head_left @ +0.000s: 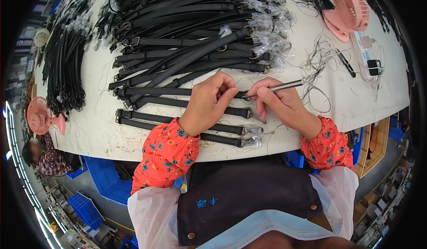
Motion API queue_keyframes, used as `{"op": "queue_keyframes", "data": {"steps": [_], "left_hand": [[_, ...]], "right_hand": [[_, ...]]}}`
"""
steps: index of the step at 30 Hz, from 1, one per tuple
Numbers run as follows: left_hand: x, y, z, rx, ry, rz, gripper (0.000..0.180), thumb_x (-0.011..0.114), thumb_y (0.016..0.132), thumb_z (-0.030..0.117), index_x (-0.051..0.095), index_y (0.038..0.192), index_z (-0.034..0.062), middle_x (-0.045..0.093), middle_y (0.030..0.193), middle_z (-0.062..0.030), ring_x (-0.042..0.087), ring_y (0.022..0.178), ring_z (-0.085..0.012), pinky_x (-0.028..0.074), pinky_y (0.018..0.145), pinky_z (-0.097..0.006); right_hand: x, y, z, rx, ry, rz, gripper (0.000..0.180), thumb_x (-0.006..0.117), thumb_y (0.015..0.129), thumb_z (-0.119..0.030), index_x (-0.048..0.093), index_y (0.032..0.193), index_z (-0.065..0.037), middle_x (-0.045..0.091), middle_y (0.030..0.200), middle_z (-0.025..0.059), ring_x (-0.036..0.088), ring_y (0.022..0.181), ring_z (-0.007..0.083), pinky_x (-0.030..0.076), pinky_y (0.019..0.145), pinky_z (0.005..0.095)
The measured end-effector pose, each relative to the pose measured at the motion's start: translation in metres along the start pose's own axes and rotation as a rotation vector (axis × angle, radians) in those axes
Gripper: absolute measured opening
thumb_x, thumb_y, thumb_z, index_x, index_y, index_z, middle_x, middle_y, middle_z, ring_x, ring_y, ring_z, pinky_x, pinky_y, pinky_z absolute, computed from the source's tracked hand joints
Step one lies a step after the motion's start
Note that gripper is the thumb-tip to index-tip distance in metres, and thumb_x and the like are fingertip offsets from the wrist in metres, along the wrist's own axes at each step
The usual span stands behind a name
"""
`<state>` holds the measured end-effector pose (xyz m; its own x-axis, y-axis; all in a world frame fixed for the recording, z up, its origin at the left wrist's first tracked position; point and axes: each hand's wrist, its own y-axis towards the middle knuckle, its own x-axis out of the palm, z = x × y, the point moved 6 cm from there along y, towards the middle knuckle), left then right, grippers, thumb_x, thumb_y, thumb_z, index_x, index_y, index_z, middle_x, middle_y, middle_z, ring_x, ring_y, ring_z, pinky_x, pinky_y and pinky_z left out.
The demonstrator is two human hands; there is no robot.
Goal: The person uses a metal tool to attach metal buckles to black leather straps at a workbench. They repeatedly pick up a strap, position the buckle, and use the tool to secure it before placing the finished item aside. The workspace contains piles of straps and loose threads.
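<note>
My right hand (282,103) grips a slim silver pen-like tool (287,85), and a thin pale cord seems to run from its rear end. The tool's tip meets the buckle end of a black leather strap (153,91). On that same strap my left hand (208,98) is closed, thumb and forefinger pinched just left of the tip. What lies between those fingertips is partly hidden. Nearer to me, another black strap (178,102) passes beneath my left hand, and a further strap (222,139) ends in clear plastic wrap (253,138).
Beyond my hands lies a thick pile of black straps (187,35) with plastic-wrapped buckles. A strap bundle (66,66) and pink fan (40,115) are at the left. Another pink fan (349,6), a power strip (361,53), black snips (346,64) and loose threads lie right.
</note>
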<state>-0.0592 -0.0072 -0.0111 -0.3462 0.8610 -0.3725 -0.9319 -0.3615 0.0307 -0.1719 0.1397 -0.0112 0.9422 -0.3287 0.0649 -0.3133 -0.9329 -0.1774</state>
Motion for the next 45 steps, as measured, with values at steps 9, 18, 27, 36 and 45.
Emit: {"op": "queue_keyframes", "data": {"steps": [9,18,27,36,45], "left_hand": [[0.000,0.000,0.001,-0.007,-0.010,-0.005,0.008,0.068,0.096,0.004,0.063,0.100,0.0000,0.066,0.081,-0.0014,0.057,0.069,-0.0063,0.047,0.063,-0.023],[-0.006,0.002,0.003,0.051,-0.035,0.046,0.024,0.065,0.093,-0.004,0.063,0.116,0.0020,0.064,0.115,-0.0096,0.064,0.076,-0.0113,0.049,0.066,-0.023],[0.003,0.002,0.009,0.125,0.128,-0.008,0.006,0.070,0.089,-0.002,0.070,0.095,-0.0002,0.064,0.093,-0.0094,0.060,0.071,-0.0205,0.048,0.063,-0.031],[-0.003,0.002,0.004,0.055,0.032,-0.092,0.006,0.073,0.089,0.000,0.071,0.094,-0.0003,0.068,0.096,-0.0049,0.054,0.067,-0.0092,0.045,0.061,-0.024],[-0.002,0.001,0.005,0.044,0.027,-0.124,0.006,0.073,0.089,0.001,0.072,0.095,0.0004,0.068,0.099,-0.0045,0.055,0.070,-0.0082,0.046,0.062,-0.023]], "right_hand": [[0.000,0.000,0.000,-0.014,-0.004,-0.001,0.034,0.050,0.110,-0.031,0.065,0.110,-0.001,0.062,0.073,0.0020,0.060,0.062,0.0081,0.049,0.057,0.0228],[-0.003,0.000,0.001,-0.037,0.042,0.027,0.033,0.049,0.110,-0.030,0.064,0.110,0.000,0.063,0.073,0.0026,0.060,0.061,0.0082,0.049,0.057,0.0228],[-0.002,0.000,0.000,-0.034,0.050,0.035,0.032,0.048,0.111,-0.029,0.064,0.111,-0.001,0.063,0.074,0.0023,0.060,0.062,0.0080,0.048,0.058,0.0228],[-0.003,0.000,0.001,-0.023,0.042,0.026,0.031,0.048,0.111,-0.029,0.064,0.111,-0.002,0.062,0.075,0.0018,0.060,0.064,0.0076,0.048,0.059,0.0229],[-0.002,0.000,0.000,-0.017,0.036,0.026,0.031,0.049,0.111,-0.028,0.063,0.111,-0.001,0.062,0.075,0.0018,0.060,0.064,0.0076,0.048,0.059,0.0228]]}}
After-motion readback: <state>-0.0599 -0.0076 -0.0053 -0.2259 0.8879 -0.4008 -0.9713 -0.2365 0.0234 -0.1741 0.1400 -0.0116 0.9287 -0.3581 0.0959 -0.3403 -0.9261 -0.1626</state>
